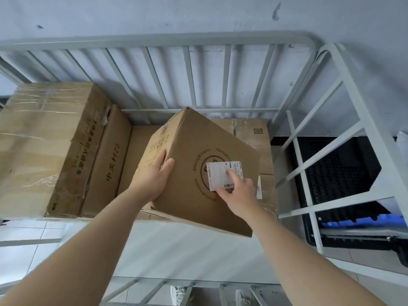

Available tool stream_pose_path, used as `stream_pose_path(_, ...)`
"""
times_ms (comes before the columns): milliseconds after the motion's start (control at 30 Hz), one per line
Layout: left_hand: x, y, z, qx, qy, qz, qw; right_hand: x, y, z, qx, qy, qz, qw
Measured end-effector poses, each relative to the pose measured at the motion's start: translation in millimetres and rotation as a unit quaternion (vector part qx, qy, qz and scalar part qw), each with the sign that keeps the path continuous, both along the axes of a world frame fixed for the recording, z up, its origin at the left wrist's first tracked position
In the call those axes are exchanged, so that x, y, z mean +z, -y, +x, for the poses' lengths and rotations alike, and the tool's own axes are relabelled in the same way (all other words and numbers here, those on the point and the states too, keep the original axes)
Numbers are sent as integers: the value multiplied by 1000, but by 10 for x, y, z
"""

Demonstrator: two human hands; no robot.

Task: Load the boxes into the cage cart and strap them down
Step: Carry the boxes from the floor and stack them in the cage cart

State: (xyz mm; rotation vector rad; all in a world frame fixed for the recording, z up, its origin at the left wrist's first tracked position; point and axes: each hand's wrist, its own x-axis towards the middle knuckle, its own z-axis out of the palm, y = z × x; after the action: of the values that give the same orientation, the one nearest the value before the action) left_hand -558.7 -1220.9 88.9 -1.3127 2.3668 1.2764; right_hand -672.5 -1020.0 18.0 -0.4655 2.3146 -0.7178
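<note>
A brown cardboard box (194,151) with a round printed logo and a white shipping label (223,173) sits tilted inside the grey cage cart (154,40), resting on lower boxes. My left hand (156,175) presses flat on its left face. My right hand (238,193) lies on its top face, fingers over the label. A large taped box (44,140) with black printed characters stands at the left of the cart. A flat box (254,133) with a QR code lies underneath at the right.
The cart's barred back wall (198,80) stands against a grey wall. Its right side frame (331,151) has a black crate (340,173) and a blue item (362,224) beyond it. Pale tiled floor (176,250) shows below, and shoes (178,294) at the bottom edge.
</note>
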Motion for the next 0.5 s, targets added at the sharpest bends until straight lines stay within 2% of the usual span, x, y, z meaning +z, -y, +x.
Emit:
stream_pose_path(100, 21, 187, 43, 24, -20, 6, 999, -143, -13, -117, -56, 71, 22, 996)
stream_pose_path(267, -15, 289, 50, 45, -28, -10, 999, -243, 38, -272, -126, 136, -29, 982)
stream_pose_path(367, -56, 291, 86, 55, -24, -41, 997, -288, 46, -298, -160, 129, -58, 977)
stream_pose_path(500, -55, 245, 280, 72, -14, -30, 997, -221, -39, -251, -154, 100, -34, 982)
